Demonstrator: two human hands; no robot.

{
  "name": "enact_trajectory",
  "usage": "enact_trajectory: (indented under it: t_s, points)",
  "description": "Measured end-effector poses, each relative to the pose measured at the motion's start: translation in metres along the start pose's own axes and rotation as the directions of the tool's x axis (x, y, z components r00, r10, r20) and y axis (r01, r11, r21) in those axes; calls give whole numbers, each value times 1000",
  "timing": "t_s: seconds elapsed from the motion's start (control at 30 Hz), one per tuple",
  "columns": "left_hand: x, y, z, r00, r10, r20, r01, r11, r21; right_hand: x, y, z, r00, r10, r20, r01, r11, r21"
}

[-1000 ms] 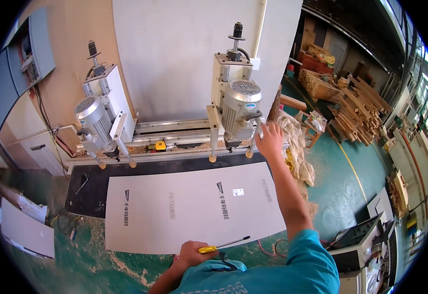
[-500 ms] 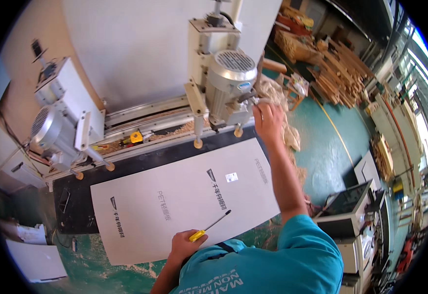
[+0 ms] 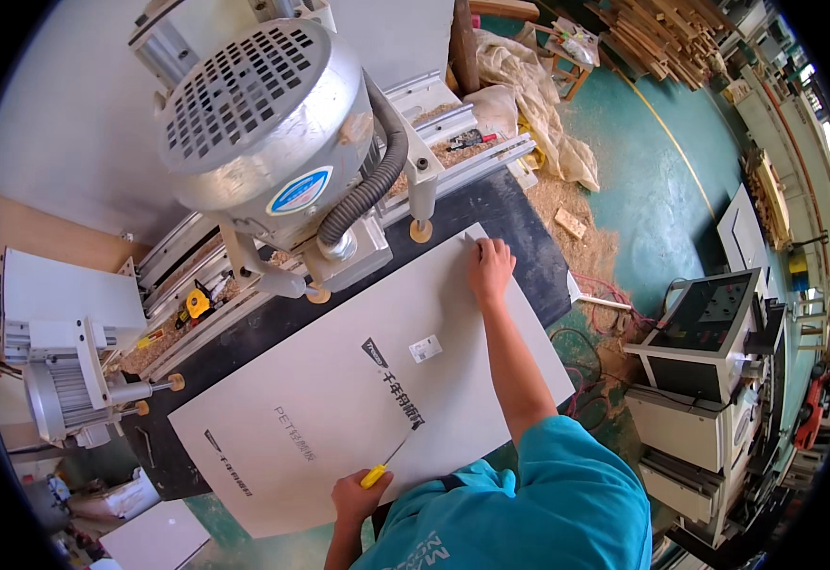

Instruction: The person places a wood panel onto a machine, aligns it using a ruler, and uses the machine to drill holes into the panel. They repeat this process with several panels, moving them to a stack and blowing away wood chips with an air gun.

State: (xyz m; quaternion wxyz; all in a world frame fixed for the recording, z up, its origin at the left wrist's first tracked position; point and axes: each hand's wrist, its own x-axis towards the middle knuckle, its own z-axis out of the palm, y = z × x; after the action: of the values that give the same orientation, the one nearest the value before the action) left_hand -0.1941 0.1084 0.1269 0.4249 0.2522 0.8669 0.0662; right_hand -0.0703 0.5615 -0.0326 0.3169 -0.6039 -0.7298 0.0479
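A large white panel [image 3: 339, 380] with dark printing and a small label lies across a black machine bed [image 3: 491, 204]. My left hand [image 3: 353, 496] is closed round a screwdriver [image 3: 375, 475] with a yellow handle, by the panel's near edge. Its thin shaft points up over the board, toward the print. My right arm reaches across the panel. My right hand [image 3: 491, 271] rests at the far right corner with its fingers bunched. A small grey tip shows beside the fingers; I cannot tell what it is.
A big silver motor [image 3: 254, 123] with a ribbed hose overhangs the panel's far side; another motor [image 3: 49, 394] stands left. A yellow tape measure [image 3: 197, 303] lies on the rails. Sawdust and a wood offcut [image 3: 570, 223] are on the floor. A control console [image 3: 705, 323] stands right.
My right hand has come off the motor and down to the panel's far right corner. The view has shifted, and the motor looms larger. My left hand keeps the screwdriver.
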Motion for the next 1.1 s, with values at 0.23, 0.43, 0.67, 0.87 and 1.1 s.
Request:
enact_trajectory:
  t_s: [0.23, 0.43, 0.67, 0.87, 1.1]
  points:
    - [5, 17, 5, 998, 27, 57, -26, 1000, -14, 33, -5, 28, 979, 165, -119, -163, 986, 25]
    - [-5, -21, -16, 992, 38, 117, -41, 999, 23, 21, 27, 50, 985, -152, -87, 143, 984, -103]
    - [-30, -160, -48, 996, -15, -93, -5, 976, -216, -105, -141, 68, 991, -28, 127, 13, 993, 120]
    - [-56, -324, -50, 949, -116, -293, -36, 884, -465, -294, -379, 89, 947, -236, 219, 166, 941, 294]
    - [-118, -484, -59, 837, -481, -260, 37, 525, -850, -520, -649, 140, 745, -629, 221, 461, 726, 511]
